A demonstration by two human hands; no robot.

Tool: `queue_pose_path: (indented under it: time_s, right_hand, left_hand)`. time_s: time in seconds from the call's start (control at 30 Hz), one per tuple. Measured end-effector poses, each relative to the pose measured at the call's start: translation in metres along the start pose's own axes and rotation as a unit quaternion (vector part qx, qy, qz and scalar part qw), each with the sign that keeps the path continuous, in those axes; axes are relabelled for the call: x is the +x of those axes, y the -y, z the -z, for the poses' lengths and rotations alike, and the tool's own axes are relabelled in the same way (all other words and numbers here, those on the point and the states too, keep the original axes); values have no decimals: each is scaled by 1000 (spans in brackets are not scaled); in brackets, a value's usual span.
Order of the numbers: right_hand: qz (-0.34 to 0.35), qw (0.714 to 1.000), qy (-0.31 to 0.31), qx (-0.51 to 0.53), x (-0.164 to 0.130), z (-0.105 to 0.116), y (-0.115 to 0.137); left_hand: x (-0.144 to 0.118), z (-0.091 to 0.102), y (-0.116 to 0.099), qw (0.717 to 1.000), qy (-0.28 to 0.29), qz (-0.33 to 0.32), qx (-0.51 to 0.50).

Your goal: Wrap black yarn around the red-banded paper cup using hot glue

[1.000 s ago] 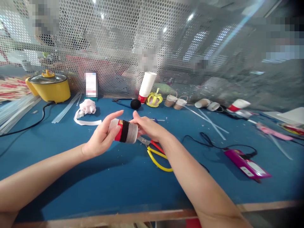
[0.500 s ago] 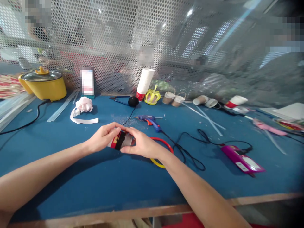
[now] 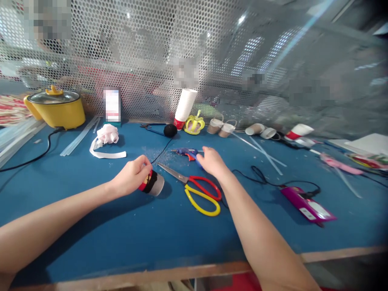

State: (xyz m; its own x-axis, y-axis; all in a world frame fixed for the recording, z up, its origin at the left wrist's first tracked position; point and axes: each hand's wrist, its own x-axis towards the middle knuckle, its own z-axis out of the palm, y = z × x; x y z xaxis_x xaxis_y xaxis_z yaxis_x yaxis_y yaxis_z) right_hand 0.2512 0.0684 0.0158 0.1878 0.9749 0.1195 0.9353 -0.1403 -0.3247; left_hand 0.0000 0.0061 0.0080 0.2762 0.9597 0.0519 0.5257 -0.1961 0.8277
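Right hand (image 3: 212, 161) since half second ago: off cup, now at blue glue gun (image 3: 190, 153), fingers closing on handle, grasp not confirmed. Red-and-white paper cup with black band, grey fabric wrap (image 3: 151, 184), lies on its side on blue felt tabletop (image 3: 121, 234), clasped by left hand (image 3: 131, 177). Wrap looks partly fixed; gluing judged outstanding. Red-and-yellow-handled steel scissors (image 3: 200, 190) beside cup.
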Motion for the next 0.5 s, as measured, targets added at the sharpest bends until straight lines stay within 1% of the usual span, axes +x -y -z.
queue_pose_path:
  time_s: [0.1,0.17,0.23,0.33,0.43,0.47,0.5]
  right_hand:
    - [-30,999,34,-7,11,-15,-8]
    - [-43,999,34,1,13,-22,-9]
    - [-50,998,27,23,12,-22,-8]
    - [-46,996,12,76,6,-9,-4]
    - [-4,982,11,186,-10,14,4]
    - [18,960,26,277,-17,22,7]
    - [30,939,63,338,-26,29,11]
  left_hand:
    - [0,1,0,999,-4,-16,30]
    - [0,1,1,999,-8,-22,43]
    - [1,1,1,998,-8,-24,50]
    - [1,3,1,998,-5,-24,53]
    - [3,5,1,998,-10,-15,58]
    - [3,5,1,998,-13,-11,61]
    - [4,6,2,998,-15,-8,63]
